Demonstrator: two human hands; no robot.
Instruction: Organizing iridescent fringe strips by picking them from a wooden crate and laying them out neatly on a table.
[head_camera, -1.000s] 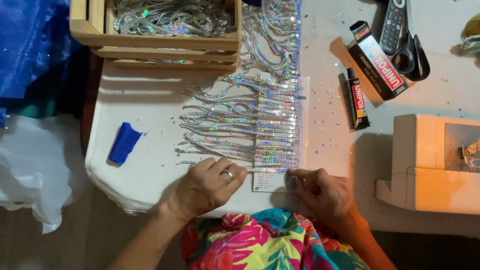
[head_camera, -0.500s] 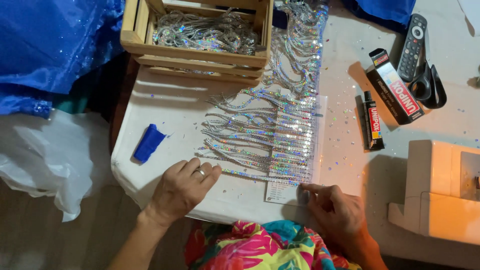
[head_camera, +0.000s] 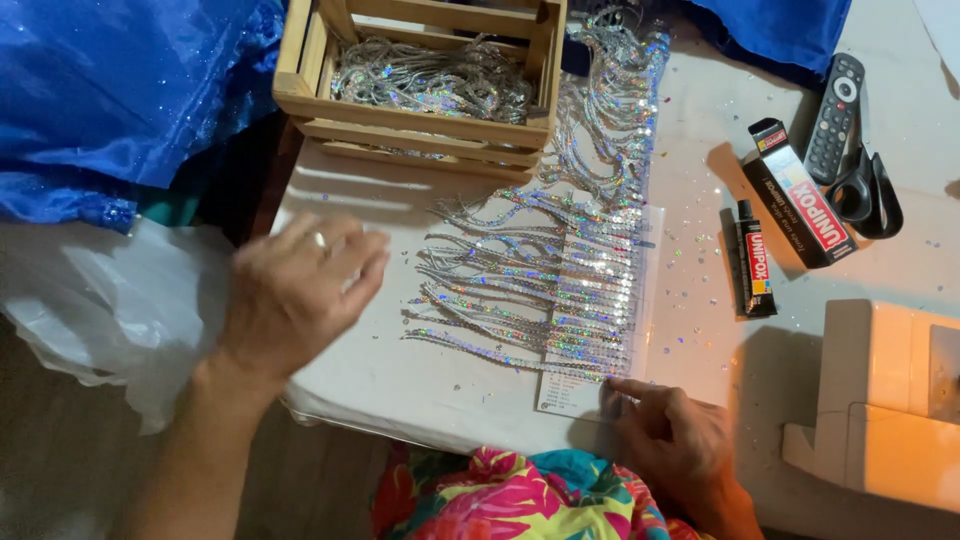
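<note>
A fringe of silver sequin strands (head_camera: 545, 290) lies across the white table, its strands fanned out to the left over a sheet of paper (head_camera: 570, 395). My right hand (head_camera: 675, 440) rests at the table's near edge, its fingertips pressing the paper's lower corner beside the fringe's end. My left hand (head_camera: 295, 290) hovers blurred over the table's left side with fingers together and nothing visibly in it. It covers the spot where a small blue object lay.
A wooden crate (head_camera: 425, 85) of more sequin strands stands at the back. Right of the fringe lie a glue tube (head_camera: 753, 262), its box (head_camera: 797, 192), black scissors (head_camera: 868, 190) and a remote (head_camera: 835, 103). Blue fabric (head_camera: 120, 90) hangs left; a sewing machine (head_camera: 885, 400) sits right.
My left hand has lifted off the fringe's lower strands and swung left over the blue object. The right hand stays on the paper corner. The view has shifted.
</note>
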